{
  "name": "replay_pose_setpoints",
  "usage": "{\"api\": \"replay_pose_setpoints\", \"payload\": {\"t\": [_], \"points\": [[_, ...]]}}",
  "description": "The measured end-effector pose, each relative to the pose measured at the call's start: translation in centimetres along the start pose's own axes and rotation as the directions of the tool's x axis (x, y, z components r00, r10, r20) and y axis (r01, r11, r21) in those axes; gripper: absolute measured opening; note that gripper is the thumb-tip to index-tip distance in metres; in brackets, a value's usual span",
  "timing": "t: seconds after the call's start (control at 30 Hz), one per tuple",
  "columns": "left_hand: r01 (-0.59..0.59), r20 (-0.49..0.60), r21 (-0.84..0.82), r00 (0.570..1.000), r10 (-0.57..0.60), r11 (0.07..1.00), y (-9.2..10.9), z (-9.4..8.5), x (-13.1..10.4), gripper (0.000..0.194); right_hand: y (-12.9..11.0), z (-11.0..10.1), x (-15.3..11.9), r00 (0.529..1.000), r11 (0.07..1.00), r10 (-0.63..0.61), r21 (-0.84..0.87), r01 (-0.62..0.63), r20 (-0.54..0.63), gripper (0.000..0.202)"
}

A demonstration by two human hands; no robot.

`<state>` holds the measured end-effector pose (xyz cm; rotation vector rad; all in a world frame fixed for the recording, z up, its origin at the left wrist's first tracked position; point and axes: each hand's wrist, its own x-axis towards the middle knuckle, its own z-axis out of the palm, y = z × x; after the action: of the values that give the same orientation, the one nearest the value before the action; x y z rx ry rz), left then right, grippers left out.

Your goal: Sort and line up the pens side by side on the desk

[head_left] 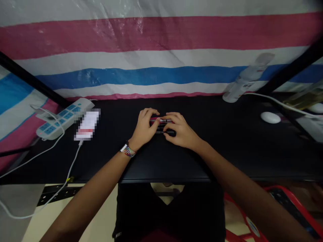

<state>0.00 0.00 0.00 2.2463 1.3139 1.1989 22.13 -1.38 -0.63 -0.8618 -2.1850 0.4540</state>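
Note:
A small bunch of pens (162, 126) lies sideways on the black desk, some with red or pink parts and some dark. My left hand (145, 127) curls round their left ends, with the thumb pressed against them. On the other side, my right hand (181, 130) has its bent fingers and thumb on the right ends. Both hands rest low at the desk's surface, and their fingers hide much of the pens, so how many there are cannot be made out. A woven bracelet (129, 151) is on my left wrist.
A white power strip (87, 104) and a charging phone (88, 125) with its cable lie on the left. A clear bottle (238, 87) stands at the back right, near a white computer mouse (270, 117). A striped plastic sheet (156, 33) hangs behind the desk (166, 166).

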Motion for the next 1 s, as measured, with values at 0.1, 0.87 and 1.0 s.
{"api": "replay_pose_setpoints", "payload": {"t": [0.1,0.87,1.0], "points": [[-0.064,0.048,-0.016,0.997,0.065,0.998,0.6,-0.3,0.1,0.015,-0.4,-0.3,0.3,0.997,0.999,-0.018,0.028,0.02,-0.069,0.008],[0.011,-0.037,-0.133,0.999,-0.016,0.991,1.1,-1.3,1.0,0.011,0.9,-1.4,1.4,0.761,0.487,0.641,0.817,-0.307,-0.096,0.019],[0.046,-0.021,-0.145,0.999,-0.05,0.988,0.9,-1.3,1.0,0.015,0.8,-1.4,1.5,0.762,0.506,0.637,0.81,-0.296,-0.12,0.023]]}}
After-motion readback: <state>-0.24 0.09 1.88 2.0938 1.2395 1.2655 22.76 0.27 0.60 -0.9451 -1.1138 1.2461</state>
